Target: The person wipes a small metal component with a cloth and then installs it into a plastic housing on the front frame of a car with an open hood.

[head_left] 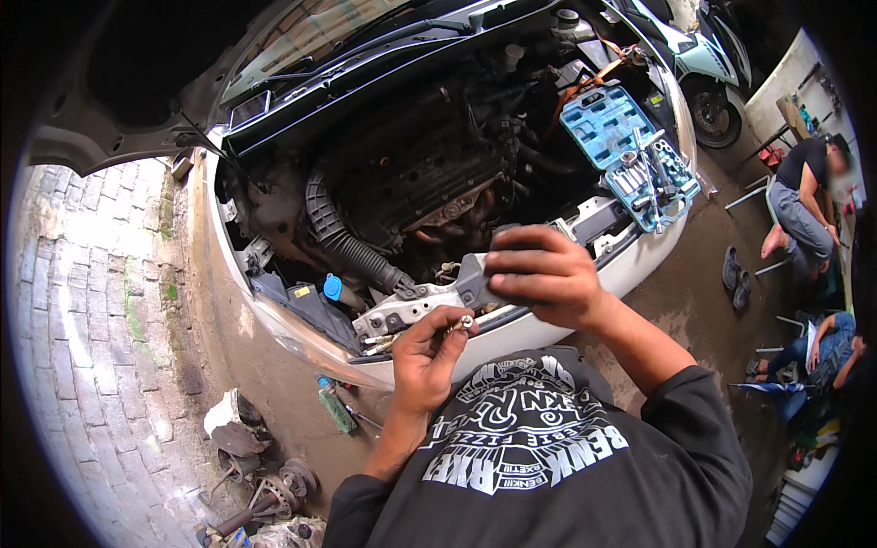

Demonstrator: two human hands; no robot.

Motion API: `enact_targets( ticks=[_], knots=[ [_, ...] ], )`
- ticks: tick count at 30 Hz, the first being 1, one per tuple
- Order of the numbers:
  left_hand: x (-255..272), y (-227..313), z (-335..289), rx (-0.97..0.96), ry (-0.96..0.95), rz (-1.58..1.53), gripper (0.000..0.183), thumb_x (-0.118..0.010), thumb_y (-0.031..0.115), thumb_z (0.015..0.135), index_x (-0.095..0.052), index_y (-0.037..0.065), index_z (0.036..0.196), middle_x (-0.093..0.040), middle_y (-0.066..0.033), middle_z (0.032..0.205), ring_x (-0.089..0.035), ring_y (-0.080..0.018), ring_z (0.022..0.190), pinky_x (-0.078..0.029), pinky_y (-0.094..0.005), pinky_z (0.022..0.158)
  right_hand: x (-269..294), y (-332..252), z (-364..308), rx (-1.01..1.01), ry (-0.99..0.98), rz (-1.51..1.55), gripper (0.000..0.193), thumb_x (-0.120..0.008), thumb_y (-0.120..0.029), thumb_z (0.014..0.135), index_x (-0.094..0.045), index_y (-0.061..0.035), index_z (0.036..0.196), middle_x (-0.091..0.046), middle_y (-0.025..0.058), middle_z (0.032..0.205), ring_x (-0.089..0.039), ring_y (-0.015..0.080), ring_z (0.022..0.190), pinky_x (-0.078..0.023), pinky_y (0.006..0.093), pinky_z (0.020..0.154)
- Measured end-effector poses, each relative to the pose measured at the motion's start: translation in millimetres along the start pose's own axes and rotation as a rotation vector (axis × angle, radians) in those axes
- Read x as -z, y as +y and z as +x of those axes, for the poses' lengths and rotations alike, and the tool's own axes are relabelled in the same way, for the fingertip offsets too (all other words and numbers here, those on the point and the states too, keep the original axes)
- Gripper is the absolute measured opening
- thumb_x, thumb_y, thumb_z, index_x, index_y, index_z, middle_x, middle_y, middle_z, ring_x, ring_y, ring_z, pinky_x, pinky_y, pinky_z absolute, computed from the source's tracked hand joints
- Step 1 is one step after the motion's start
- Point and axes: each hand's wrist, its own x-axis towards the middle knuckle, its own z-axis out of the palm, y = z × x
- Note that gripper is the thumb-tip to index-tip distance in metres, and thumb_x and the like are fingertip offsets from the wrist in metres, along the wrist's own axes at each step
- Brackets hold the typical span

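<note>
My left hand (422, 365) is closed around a small silver metal part (467, 322). Only its round end shows between thumb and forefinger, so its kind is unclear. Just to the right and a little higher, my right hand (548, 279) hovers with its fingers stretched out toward the left, dark with grime. No object shows in it, though its palm side is partly hidden. Both hands are over the front crossmember (411, 309) of a car with its hood up. Beyond them lies the engine (416, 196), with a ribbed black air hose (338, 228) on its left.
An open blue socket set case (607, 128) rests on the car's right front edge, sockets and tools in it. A blue-capped reservoir (333, 288) sits front left. A green bottle (338, 411) and old metal parts (274, 498) lie on the ground. Two people sit at right.
</note>
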Motion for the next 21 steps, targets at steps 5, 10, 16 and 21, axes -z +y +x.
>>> enact_targets(
  ticks=[5,10,16,21],
  knots=[
    [-3,-2,-4,0.002,0.041,-0.123,0.023,-0.066,0.005,0.105,-0.068,-0.005,0.125,-0.068,-0.0015,0.104,-0.058,-0.0055,0.091,-0.044,-0.0193,0.079,-4,-33,5,0.174,-0.109,0.192,0.029,-0.079,-0.012,0.082,-0.079,-0.0065,0.11,-0.076,0.0119,0.122,-0.07,0.0371,0.115,-0.061,0.0461,0.095],
    [2,0,-6,-0.022,-0.053,-0.171,0.024,-0.067,0.009,0.105,-0.067,-0.005,0.125,-0.068,-0.0031,0.107,-0.059,-0.006,0.093,-0.045,-0.0201,0.082,-5,-17,1,0.052,0.057,0.099,0.03,-0.083,-0.007,0.077,-0.08,-0.0072,0.106,-0.077,0.0122,0.12,-0.071,0.0374,0.114,-0.061,0.0463,0.094],
    [5,-6,-3,-0.008,-0.086,-0.15,0.023,-0.065,0.009,0.106,-0.068,-0.005,0.123,-0.07,-0.0062,0.113,-0.064,-0.011,0.097,-0.049,-0.0229,0.088,3,-4,4,-0.012,0.039,0.0,0.028,-0.084,-0.006,0.077,-0.079,-0.0057,0.104,-0.077,0.0112,0.117,-0.071,0.0355,0.114,-0.062,0.0442,0.094],
    [-8,7,-6,0.022,0.054,-0.12,0.021,-0.062,0.003,0.104,-0.068,-0.005,0.122,-0.07,-0.0057,0.109,-0.063,-0.0112,0.099,-0.049,-0.0251,0.092,1,-30,13,0.259,-0.123,0.131,0.024,-0.075,-0.019,0.087,-0.078,-0.005,0.107,-0.075,0.0122,0.121,-0.07,0.0362,0.117,-0.06,0.0477,0.098]
  ],
)
